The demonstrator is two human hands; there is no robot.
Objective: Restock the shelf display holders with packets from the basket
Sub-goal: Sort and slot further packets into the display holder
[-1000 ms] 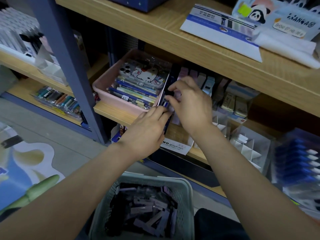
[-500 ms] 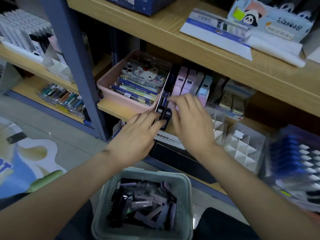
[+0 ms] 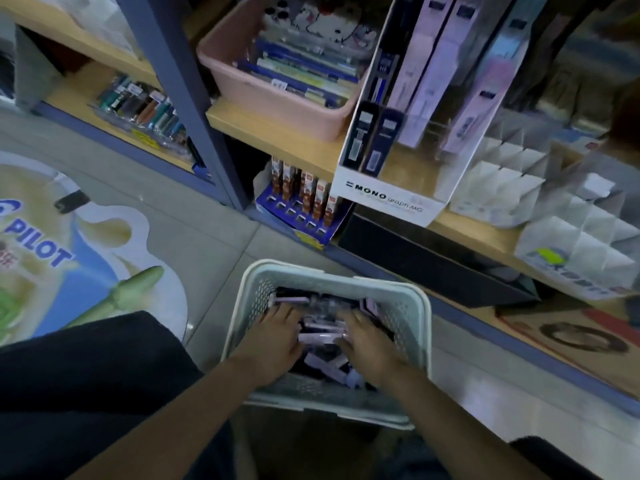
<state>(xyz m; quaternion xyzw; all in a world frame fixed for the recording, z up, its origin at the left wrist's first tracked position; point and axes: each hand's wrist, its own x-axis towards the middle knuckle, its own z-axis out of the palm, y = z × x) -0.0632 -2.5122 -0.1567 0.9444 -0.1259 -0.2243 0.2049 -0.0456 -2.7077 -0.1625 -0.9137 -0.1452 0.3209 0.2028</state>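
Reaching down into the pale grey-green perforated plastic basket [image 3: 410, 317], the left grip [image 3: 277, 336] lies with its fingers stretched fairly flat over the heap, clamped on nothing I can see. The right grip [image 3: 367, 341] rests against a slim lilac plastic packet [image 3: 320, 338] that lies between the two. Blur keeps me from telling whether that grip is apart or clamped on the packet.

The packets to be shelved are in the basket, a loose jumble of lilac and dark ones lying crosswise. Lifting one is likely to drag its neighbours up with it and spill them over the rim onto the tiled floor [image 3: 207, 220]. Slick wrapping could also slide out of a light pinch.

Up on the wooden shelf [image 3: 277, 133], the white cardboard display holder printed MONO [image 3: 388, 199] seems to have its front hanging past the shelf edge. A firm push while loading it might tip or shift it. Its slots are sorted by colour, so a dark packet could easily land among the lilac ones.

Several fingertips are sunk in the heap, and the bottom of the basket is too dark to read. The holder's top is cut off by the frame, so I cannot count its free slots. Print on the packets is unreadable.
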